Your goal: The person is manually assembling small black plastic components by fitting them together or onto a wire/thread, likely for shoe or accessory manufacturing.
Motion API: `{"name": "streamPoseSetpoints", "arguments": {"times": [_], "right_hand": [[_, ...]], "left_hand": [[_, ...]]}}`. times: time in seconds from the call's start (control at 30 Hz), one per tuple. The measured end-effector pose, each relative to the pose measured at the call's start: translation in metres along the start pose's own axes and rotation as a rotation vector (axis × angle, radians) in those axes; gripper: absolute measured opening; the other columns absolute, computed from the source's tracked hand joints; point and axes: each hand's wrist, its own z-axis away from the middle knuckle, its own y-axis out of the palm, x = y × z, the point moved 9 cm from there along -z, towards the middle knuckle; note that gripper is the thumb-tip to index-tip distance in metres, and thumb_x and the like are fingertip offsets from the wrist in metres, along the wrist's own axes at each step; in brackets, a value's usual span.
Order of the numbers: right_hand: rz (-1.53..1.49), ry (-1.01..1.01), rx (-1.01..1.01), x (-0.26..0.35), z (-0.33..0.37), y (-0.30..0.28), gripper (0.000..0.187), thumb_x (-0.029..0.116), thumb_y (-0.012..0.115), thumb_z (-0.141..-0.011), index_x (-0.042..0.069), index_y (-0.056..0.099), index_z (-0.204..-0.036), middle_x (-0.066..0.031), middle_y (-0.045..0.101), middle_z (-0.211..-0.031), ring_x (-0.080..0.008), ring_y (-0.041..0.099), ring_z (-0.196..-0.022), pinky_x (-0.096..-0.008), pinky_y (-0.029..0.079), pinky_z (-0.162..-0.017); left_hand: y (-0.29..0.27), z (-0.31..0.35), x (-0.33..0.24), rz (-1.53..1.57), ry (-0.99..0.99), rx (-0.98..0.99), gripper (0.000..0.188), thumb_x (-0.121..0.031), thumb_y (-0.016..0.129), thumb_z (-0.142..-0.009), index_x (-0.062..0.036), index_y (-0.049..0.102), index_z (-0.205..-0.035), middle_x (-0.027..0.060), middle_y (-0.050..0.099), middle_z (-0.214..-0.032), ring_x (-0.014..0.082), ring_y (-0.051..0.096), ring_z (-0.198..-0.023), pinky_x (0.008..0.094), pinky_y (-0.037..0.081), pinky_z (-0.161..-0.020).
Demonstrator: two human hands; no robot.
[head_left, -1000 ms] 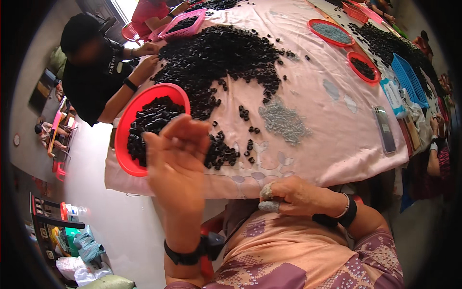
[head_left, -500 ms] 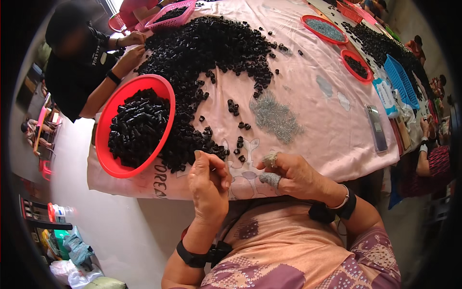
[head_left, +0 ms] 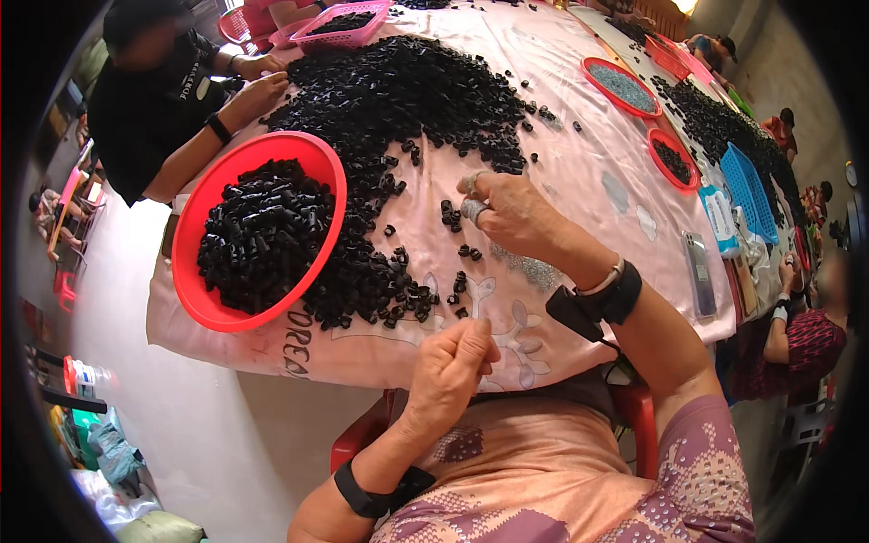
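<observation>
My left hand (head_left: 450, 369) is above the near table edge, its fingers curled and the thumb pressed over them; whatever may be inside is hidden. Farther out, my right hand (head_left: 518, 214) is bent into a pinch over the cloth, with greyish wraps on its fingertips. Nothing can be made out between those fingers. Beside it lies a small cluster of black plastic parts (head_left: 450, 215). A scatter of tiny silvery pieces (head_left: 529, 267) shows partly behind my right forearm. At the left, a red basin (head_left: 337, 195) holds many tube-like black pieces (head_left: 262, 235), next to a large heap of small black parts (head_left: 407, 90).
Across the left corner, a person in black (head_left: 154, 109) has both hands by the heap. A pink basket (head_left: 348, 38) stands behind it. At the right are a red tray of grey pieces (head_left: 620, 86), a smaller red tray (head_left: 673, 159), a blue basket (head_left: 749, 190) and a phone (head_left: 699, 271).
My right hand has moved forward, from the near edge to over the silvery pieces and black cluster. My left hand has shifted right and its fingers have closed more. The whole view has shifted slightly.
</observation>
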Motion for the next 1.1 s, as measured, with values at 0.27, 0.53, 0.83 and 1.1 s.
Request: {"name": "streamPoseSetpoints", "arguments": {"times": [0.27,0.53,0.83,1.1], "right_hand": [[-0.22,0.181,0.166,-0.005,-0.001,0.018,0.019,0.006,0.057,-0.09,-0.004,0.065,-0.104,-0.0157,0.068,-0.09,-0.0184,0.066,-0.083,-0.0303,0.052,-0.075],[-0.021,-0.027,0.146,0.021,0.011,0.021,0.022,-0.001,0.057,-0.081,-0.004,0.064,-0.101,-0.0215,0.066,-0.087,-0.0318,0.066,-0.083,-0.0378,0.052,-0.073],[0.002,-0.06,0.141,0.025,0.022,0.026,0.021,-0.001,0.054,-0.076,-0.004,0.064,-0.094,-0.0239,0.063,-0.087,-0.0397,0.061,-0.087,-0.0445,0.049,-0.078],[-0.027,-0.066,0.221,0.033,0.021,0.036,0.024,-0.002,0.055,-0.08,-0.003,0.065,-0.102,-0.021,0.065,-0.09,-0.0354,0.063,-0.087,-0.0384,0.05,-0.077]], "left_hand": [[-0.009,-0.006,-0.019,-0.151,0.1,0.016,0.037,-0.033,0.052,-0.1,-0.0038,0.06,-0.078,-0.0018,0.053,-0.066,0.0042,0.046,-0.057,0.0186,0.037,-0.051],[0.028,0.003,-0.013,-0.675,0.266,0.323,0.024,-0.021,0.059,-0.094,0.002,0.06,-0.087,0.0077,0.055,-0.071,0.0178,0.053,-0.065,0.0312,0.045,-0.062],[0.014,-0.001,-0.016,-0.639,0.23,0.187,0.029,-0.022,0.06,-0.094,0.0046,0.063,-0.106,0.0108,0.053,-0.09,0.0171,0.056,-0.073,0.03,0.047,-0.065],[0.007,-0.004,-0.02,-0.647,0.228,0.138,0.029,-0.018,0.061,-0.093,0.0049,0.062,-0.112,0.0097,0.053,-0.096,0.0153,0.056,-0.075,0.0278,0.047,-0.067]]}}
